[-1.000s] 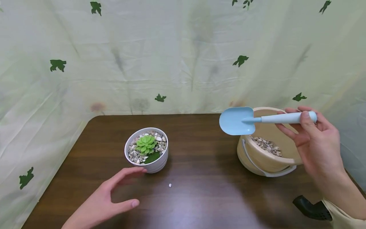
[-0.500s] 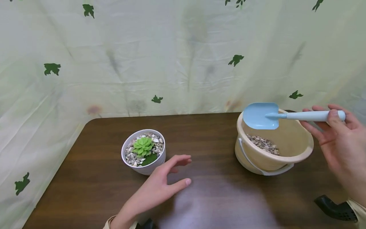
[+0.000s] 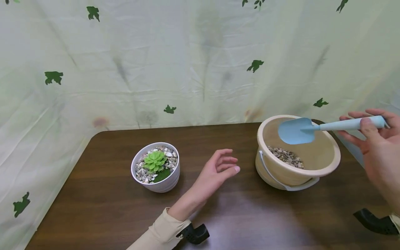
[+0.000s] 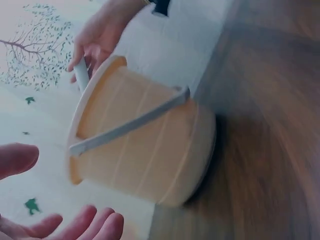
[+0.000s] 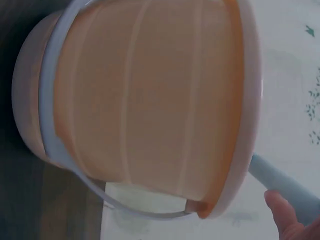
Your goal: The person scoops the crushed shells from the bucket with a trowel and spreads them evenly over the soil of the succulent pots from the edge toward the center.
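Trowel (image 3: 298, 132), pale blue, with handle pinched by thumb and fingers of the right grip (image 3: 379, 146), blade at the mouth of the cream bucket (image 3: 278, 177), right. Inside, brownish pebbles (image 3: 287, 157). Empty left grip (image 3: 216, 172), thumb parted from loosely bent fingers, above the surface (image 3: 103, 187). Farther left, white pot (image 3: 164, 184) of gravel (image 3: 171, 160) around a green succulent (image 3: 155, 160).

Place: screened tabletop, room type indeterminable.
Backdrop: leaf-print sheet (image 3: 187, 62), twelve o'clock.
Surface: wood-grain table (image 3: 100, 194).
Gardening evidence: potted succulent (image 3: 155, 162) at ten o'clock, gravel bucket (image 3: 287, 177) at two.
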A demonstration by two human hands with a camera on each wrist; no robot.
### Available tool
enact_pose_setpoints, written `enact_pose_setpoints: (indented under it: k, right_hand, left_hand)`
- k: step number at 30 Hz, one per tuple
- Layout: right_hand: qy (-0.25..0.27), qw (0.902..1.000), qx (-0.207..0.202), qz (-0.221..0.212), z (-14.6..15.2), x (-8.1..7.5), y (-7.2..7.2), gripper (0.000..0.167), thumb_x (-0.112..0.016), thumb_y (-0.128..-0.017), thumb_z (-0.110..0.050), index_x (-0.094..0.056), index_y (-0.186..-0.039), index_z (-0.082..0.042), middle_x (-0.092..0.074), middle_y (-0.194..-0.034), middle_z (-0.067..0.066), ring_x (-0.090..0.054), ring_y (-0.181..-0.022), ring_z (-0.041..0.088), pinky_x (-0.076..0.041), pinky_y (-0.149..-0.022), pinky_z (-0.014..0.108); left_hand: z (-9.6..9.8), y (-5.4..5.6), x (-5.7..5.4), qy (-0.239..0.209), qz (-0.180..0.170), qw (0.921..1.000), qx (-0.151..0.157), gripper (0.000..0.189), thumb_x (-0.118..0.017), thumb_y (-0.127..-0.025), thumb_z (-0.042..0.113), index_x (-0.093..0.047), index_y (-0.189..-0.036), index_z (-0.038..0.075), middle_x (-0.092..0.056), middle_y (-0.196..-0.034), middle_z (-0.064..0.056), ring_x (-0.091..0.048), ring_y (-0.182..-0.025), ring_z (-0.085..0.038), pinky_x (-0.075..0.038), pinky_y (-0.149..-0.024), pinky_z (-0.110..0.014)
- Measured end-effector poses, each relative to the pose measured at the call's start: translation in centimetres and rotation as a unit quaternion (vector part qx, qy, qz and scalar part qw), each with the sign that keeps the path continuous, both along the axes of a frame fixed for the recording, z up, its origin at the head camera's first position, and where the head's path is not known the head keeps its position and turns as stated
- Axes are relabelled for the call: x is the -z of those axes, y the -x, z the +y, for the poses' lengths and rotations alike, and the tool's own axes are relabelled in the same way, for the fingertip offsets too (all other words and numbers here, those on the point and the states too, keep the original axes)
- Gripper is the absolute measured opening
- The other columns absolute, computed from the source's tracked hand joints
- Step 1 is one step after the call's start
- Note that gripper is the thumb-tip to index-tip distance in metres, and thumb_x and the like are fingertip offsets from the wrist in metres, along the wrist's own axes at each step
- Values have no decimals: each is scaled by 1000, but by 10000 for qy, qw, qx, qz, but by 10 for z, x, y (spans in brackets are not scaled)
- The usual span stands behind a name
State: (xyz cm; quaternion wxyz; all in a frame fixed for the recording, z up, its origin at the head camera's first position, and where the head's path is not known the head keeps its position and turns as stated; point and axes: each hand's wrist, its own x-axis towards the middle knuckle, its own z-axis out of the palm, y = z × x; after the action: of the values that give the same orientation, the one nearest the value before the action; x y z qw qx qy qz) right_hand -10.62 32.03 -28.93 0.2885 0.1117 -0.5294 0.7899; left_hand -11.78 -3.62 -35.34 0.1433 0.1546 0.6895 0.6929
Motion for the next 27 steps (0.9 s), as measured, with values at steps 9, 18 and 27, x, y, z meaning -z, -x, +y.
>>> enact_pose_setpoints:
  k: [9, 18, 27]
  right_hand:
    - [-988, 9944, 302, -219, -2, 3, 5, 35, -57, -95, 3, -49, -129, 8, -62, -116, 17, -67, -103, 20, -51, -79, 25]
    - [-1170, 9929, 50, -196, -7, 10, 10, 34, -56, -93, 11, -51, -126, 11, -66, -111, 17, -69, -98, 20, -52, -75, 29]
    - [-1449, 9880, -87, -534, -3, 17, 15, 31, -56, -95, 5, -51, -126, 4, -65, -114, 14, -69, -100, 16, -51, -74, 27]
  left_hand:
    - [52, 23, 0, -607, -505, 9968, -128, 55, -74, -87, 21, -50, -136, 21, -56, -127, -3, -55, -119, -26, -46, -93, -38]
    - [86, 43, -11, -1395, -707, 9877, 44, 65, -78, -82, 7, -52, -138, 28, -49, -136, -2, -53, -116, -17, -48, -87, -34]
    - [98, 51, -8, -994, -401, 9937, 336, 80, -83, -74, 4, -50, -144, 24, -57, -122, 5, -56, -100, -6, -47, -82, -24]
